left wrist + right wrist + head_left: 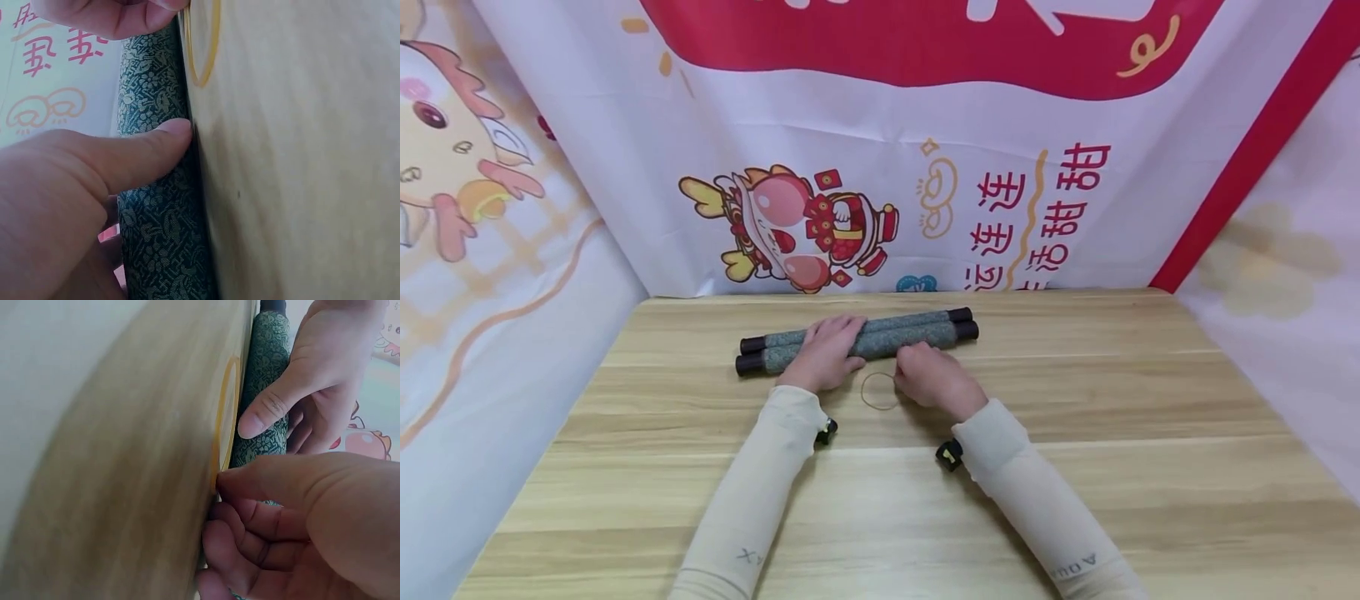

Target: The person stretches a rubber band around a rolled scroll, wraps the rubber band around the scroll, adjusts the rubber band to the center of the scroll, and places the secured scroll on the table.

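Note:
Across the table lies a rolled scroll (898, 337), two parallel rolls covered in green patterned brocade with dark end knobs. My left hand (826, 354) holds it left of its middle, thumb (147, 156) along the near side and the other fingers over the far side. A thin yellow rubber band (220, 425) is pinched by my right hand (934, 379) between thumb and forefinger. The band hangs as an open loop on the near side of the scroll, between the two hands. My right hand's other fingers curl beside the near roll.
The wooden table (880, 517) runs from the scroll toward me. Behind its far edge hangs a white printed cloth (820, 117) with red lettering and a cartoon figure. More printed cloth (535, 333) closes off the left side. Small black wrist cameras (950, 455) sit at the cuffs.

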Motion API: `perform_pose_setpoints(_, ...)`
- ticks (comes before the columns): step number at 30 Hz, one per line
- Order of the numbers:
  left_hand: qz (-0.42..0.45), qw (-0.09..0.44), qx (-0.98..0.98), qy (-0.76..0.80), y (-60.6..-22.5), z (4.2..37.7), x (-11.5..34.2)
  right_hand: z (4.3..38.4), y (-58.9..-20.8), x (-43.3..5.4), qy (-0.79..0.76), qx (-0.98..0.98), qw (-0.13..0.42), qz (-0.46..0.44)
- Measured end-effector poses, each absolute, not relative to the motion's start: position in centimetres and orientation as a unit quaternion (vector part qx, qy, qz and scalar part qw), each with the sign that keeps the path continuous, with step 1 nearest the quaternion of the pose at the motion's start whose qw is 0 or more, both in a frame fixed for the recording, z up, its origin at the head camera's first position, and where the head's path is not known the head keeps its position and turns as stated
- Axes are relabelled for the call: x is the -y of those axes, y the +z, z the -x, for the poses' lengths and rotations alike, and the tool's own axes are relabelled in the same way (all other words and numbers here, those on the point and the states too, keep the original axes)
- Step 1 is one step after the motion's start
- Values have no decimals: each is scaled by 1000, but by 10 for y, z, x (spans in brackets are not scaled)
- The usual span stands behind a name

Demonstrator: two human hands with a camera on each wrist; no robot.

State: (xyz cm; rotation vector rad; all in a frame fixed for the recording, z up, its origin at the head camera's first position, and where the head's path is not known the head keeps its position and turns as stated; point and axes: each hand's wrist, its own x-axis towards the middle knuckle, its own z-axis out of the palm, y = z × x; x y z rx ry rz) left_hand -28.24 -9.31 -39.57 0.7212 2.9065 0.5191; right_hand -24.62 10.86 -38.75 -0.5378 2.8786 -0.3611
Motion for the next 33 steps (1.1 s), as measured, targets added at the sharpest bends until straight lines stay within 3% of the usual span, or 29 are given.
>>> perform_pose_setpoints(10, -204, 82, -967, 131, -383, 278, 98, 238, -362, -133, -205, -951, 140, 183)
perform_pose_setpoints(17, -190, 110, -969, 112, -381, 271, 92, 235, -344, -159, -257, -939, 124, 191)
perform_pose_setpoints(22, -217, 96, -964, 118, -392, 271, 78, 236, -336, -175, -272, -942, 103, 170)
perform_pose_setpoints(33, -165, 55, -981, 88, -394, 269, 67, 240, -324, -192, -258, -954, 61, 140)
